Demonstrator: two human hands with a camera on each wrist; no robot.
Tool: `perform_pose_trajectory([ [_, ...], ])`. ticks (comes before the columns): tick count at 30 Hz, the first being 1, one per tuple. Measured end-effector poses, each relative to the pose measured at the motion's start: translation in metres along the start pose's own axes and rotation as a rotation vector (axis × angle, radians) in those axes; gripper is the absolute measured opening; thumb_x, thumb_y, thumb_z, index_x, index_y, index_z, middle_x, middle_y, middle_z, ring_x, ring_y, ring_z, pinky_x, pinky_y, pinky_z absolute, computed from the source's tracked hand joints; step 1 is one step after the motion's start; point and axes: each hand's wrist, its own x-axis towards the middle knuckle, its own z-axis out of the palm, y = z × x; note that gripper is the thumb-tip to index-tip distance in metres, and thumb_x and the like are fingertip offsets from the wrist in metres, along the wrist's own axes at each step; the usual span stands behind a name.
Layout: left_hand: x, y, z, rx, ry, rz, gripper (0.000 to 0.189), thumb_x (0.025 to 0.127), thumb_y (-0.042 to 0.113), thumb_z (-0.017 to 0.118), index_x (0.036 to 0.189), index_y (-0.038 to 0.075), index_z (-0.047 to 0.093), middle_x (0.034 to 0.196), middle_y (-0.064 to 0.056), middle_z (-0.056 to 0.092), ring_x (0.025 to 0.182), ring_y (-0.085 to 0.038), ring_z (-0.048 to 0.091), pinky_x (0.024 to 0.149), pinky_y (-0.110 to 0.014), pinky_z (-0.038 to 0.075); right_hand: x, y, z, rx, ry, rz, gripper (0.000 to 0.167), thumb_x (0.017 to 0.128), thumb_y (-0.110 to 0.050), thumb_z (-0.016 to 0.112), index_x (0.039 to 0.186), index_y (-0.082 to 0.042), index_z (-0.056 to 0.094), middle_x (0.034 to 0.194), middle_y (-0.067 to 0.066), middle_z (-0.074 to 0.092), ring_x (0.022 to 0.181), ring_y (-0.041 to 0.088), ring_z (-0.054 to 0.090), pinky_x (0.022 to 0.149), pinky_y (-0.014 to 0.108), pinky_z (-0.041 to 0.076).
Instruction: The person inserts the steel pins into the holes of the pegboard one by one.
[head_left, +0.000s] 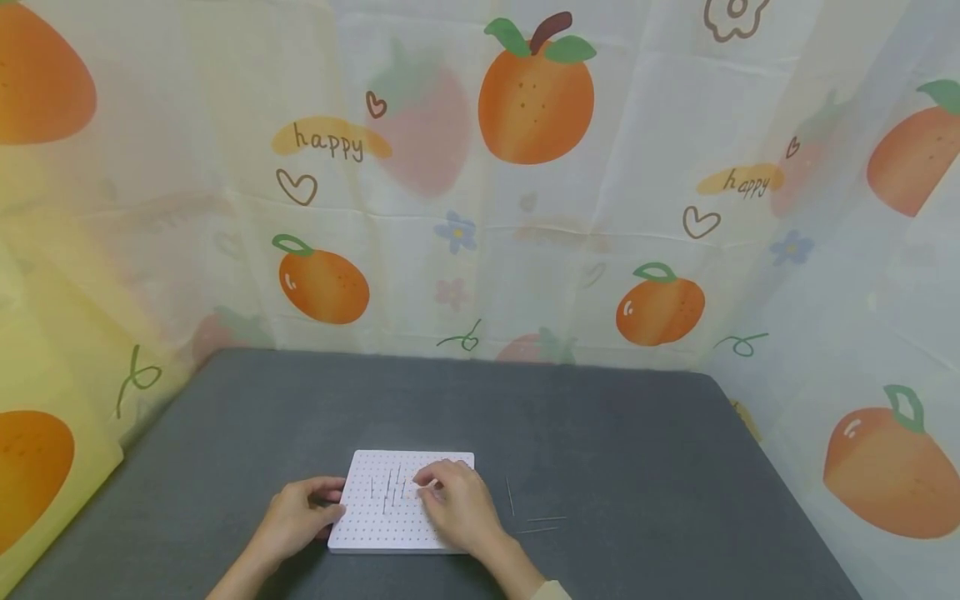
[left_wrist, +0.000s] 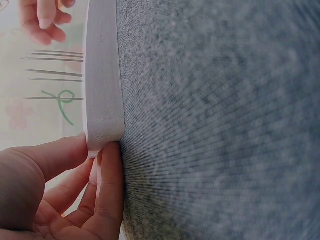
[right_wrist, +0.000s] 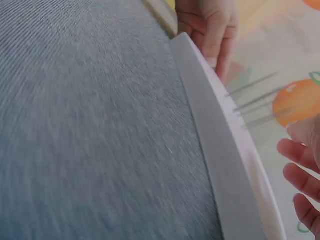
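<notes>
My left hand (head_left: 298, 517) is at the left edge of a flat, square white pegboard (head_left: 367, 533) dotted with rows of small holes; its fingers pinch the near-left part of that edge, the thumb at the upper face and the other fingers bent against the side and lower edge; the pegboard lies flat on a dark grey desk (head_left: 637, 450) with a finely ribbed, speckled surface, right in front of me.

My right hand (head_left: 457, 504) hovers above the right half of the pegboard; its fingers are loosely bent and a little apart, with a narrow gap between thumb and forefinger, and I see nothing held in them.

Several thin, dark grey metal pins (left_wrist: 55, 72) stand upright in the holes around the middle of the pegboard, just left of my right fingers; from the left wrist they show as a row of fine parallel rods, near my right fingertips but apart from them; from the right wrist they are blurred, so I cannot count them surely.

Three loose slim metal rods (head_left: 547, 519) lie on the desk just beyond the pegboard's right side, one pointing away from me and two lying nearly crosswise; a pale cloth sleeve (head_left: 551, 592) shows at my right wrist; behind the desk hangs a whitish curtain (head_left: 540, 292) printed with oranges, hearts and flowers.
</notes>
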Motion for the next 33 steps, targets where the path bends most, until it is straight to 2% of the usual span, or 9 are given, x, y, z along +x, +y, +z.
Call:
perform_pose_trajectory([
  [7,0.0,-0.001,0.0,0.01,0.003,-0.001,0.039,0.074,0.0,0.066,0.112,-0.004,0.061,0.088,-0.008,0.063,0.067,-0.014,0.06,0.054,-0.029,0.055,-0.003,0.01,-0.022,0.089,-0.03,0.04,0.015,0.077,-0.011,0.069,0.089,-0.019,0.066,0.086,-0.01,0.065,0.077,0.006,0.057,0.067,0.016,0.045],
  [15,0.0,-0.002,0.0,0.019,0.006,0.003,0.039,0.074,0.0,0.067,0.112,-0.004,0.061,0.088,-0.008,0.064,0.067,-0.014,0.06,0.054,-0.029,0.055,-0.013,0.025,-0.046,0.175,-0.019,0.038,0.017,0.077,-0.007,0.07,0.089,-0.017,0.065,0.086,-0.009,0.064,0.076,0.009,0.056,0.061,0.015,0.043],
  [21,0.001,-0.001,0.0,0.028,0.004,0.003,0.039,0.074,0.001,0.067,0.112,-0.004,0.061,0.088,-0.008,0.064,0.066,-0.014,0.059,0.054,-0.029,0.055,-0.02,0.04,-0.063,0.18,-0.039,0.068,0.015,0.08,-0.01,0.068,0.092,-0.018,0.064,0.085,-0.009,0.064,0.077,0.008,0.055,0.061,0.02,0.045],
  [28,0.002,-0.002,0.0,0.024,-0.001,-0.003,0.039,0.074,0.001,0.067,0.112,-0.005,0.061,0.089,-0.008,0.064,0.067,-0.014,0.059,0.054,-0.03,0.055,-0.029,0.058,-0.08,0.169,-0.002,0.143,0.019,0.078,-0.012,0.071,0.09,-0.025,0.065,0.085,-0.022,0.059,0.079,-0.001,0.054,0.066,0.024,0.049],
  [33,0.002,-0.003,0.001,0.04,-0.002,0.002,0.04,0.074,0.002,0.067,0.113,-0.005,0.06,0.089,-0.008,0.064,0.066,-0.014,0.058,0.054,-0.03,0.055,-0.038,0.071,-0.089,0.145,0.0,0.124,0.019,0.076,-0.011,0.072,0.089,-0.023,0.065,0.086,-0.022,0.059,0.08,-0.001,0.054,0.065,0.025,0.049],
])
